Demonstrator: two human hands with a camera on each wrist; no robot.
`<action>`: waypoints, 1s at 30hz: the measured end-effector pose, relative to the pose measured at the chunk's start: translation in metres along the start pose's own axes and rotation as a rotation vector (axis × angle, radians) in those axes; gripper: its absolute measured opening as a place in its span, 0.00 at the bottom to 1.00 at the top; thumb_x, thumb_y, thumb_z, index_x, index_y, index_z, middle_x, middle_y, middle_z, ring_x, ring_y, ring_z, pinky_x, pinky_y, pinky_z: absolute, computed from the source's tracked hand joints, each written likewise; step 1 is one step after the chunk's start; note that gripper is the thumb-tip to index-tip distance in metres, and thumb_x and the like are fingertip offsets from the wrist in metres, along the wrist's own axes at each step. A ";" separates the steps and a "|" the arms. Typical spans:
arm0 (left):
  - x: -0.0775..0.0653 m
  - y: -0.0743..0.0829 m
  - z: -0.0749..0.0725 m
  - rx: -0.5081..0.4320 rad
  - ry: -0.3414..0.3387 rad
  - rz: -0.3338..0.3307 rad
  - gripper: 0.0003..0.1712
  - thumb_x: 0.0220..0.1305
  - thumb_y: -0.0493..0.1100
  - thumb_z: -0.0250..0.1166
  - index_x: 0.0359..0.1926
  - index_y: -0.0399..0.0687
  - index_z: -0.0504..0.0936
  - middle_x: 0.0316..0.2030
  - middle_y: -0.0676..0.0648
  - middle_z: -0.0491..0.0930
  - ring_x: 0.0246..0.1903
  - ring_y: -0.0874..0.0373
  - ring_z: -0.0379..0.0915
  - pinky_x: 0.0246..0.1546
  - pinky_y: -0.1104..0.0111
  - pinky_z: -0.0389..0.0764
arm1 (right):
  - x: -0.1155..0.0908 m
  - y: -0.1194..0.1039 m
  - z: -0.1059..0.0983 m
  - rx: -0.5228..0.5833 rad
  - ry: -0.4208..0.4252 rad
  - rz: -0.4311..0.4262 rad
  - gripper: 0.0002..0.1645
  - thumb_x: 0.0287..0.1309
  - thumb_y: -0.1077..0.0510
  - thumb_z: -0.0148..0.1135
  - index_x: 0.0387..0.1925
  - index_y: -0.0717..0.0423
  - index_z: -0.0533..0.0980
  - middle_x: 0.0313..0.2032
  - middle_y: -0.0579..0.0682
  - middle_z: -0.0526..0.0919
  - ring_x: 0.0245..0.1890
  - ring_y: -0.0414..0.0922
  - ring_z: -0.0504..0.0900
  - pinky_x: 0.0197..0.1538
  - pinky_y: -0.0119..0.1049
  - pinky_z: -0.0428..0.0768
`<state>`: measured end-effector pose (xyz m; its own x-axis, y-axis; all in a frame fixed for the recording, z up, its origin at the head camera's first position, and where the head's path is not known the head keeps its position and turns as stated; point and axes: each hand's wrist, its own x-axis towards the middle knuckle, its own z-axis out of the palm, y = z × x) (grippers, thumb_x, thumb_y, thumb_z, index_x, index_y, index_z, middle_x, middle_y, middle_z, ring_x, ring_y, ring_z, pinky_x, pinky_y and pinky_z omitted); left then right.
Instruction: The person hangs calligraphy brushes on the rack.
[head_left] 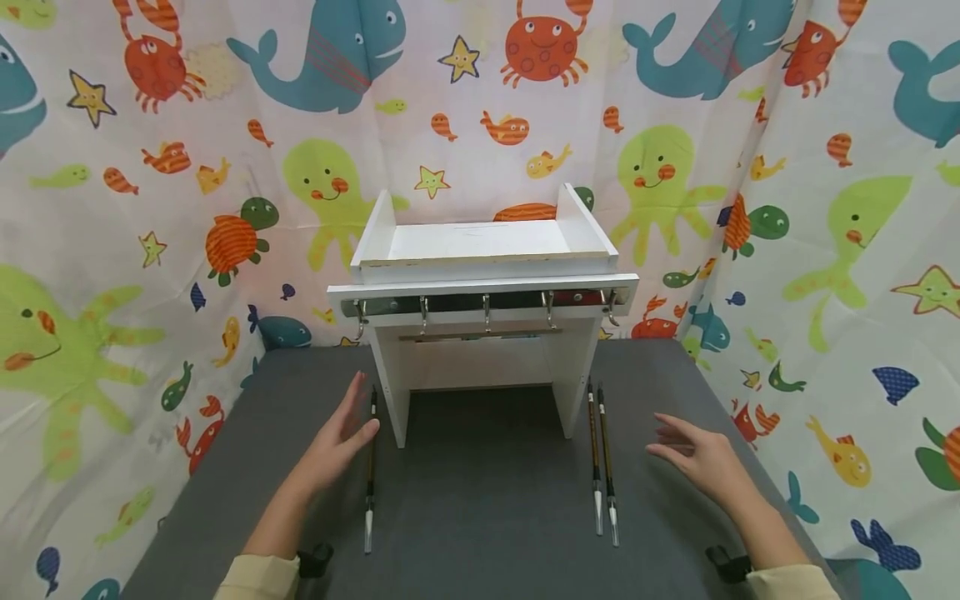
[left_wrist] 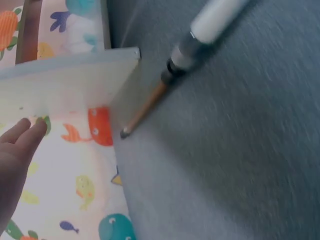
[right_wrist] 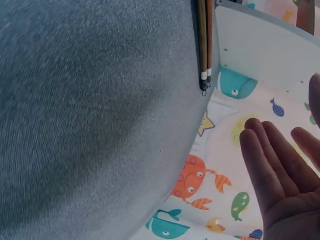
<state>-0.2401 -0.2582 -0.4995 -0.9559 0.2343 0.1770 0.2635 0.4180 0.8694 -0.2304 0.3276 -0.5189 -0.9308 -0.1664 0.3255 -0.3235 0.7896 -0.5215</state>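
Observation:
My left hand (head_left: pixel 336 443) hovers over the table's left part with its fingers extended, holding nothing. Closest to it is a calligraphy brush (head_left: pixel 371 477) with a brown handle and a white, clear-capped tip towards me. On the other side, my right hand (head_left: pixel 697 457) is also empty, its fingers loosely bent in the head view and fairly straight in the right wrist view (right_wrist: pixel 287 185). Left of that hand, two similar brushes (head_left: pixel 595 450) (head_left: pixel 607 454) lie side by side. Between the hands, farther back, stands a white wooden shelf (head_left: pixel 480 268) with several metal hooks (head_left: pixel 487 313) along its front.
The grey tabletop (head_left: pixel 480 517) runs back to a curtain (head_left: pixel 465 167) printed with sea animals, which encloses the back and both sides. Beneath the shelf is a gap between its two side panels (head_left: pixel 390 383). Black wrist straps (head_left: pixel 315 560) show at both sleeves.

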 end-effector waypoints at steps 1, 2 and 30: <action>0.003 0.000 0.002 -0.018 0.011 0.013 0.46 0.77 0.49 0.57 0.79 0.76 0.35 0.82 0.54 0.36 0.79 0.42 0.38 0.73 0.39 0.53 | 0.001 0.001 0.001 0.007 0.004 0.005 0.34 0.56 0.49 0.75 0.62 0.56 0.77 0.46 0.59 0.89 0.42 0.54 0.90 0.41 0.45 0.88; 0.005 0.000 0.004 -0.029 0.022 0.025 0.46 0.77 0.48 0.57 0.79 0.76 0.36 0.81 0.53 0.37 0.79 0.42 0.39 0.72 0.39 0.54 | 0.001 0.002 0.003 0.016 0.010 0.008 0.34 0.55 0.49 0.76 0.62 0.56 0.77 0.45 0.59 0.89 0.42 0.53 0.90 0.41 0.45 0.88; 0.048 0.005 0.025 -0.172 0.145 0.044 0.35 0.82 0.53 0.41 0.81 0.52 0.43 0.81 0.46 0.43 0.79 0.44 0.40 0.75 0.43 0.49 | 0.036 -0.005 0.034 0.119 -0.114 0.297 0.39 0.60 0.44 0.72 0.66 0.60 0.73 0.51 0.60 0.86 0.50 0.56 0.86 0.48 0.51 0.85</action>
<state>-0.2817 -0.2226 -0.4987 -0.9559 0.1152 0.2703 0.2913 0.2515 0.9230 -0.2679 0.2975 -0.5315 -0.9982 -0.0093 0.0585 -0.0462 0.7402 -0.6708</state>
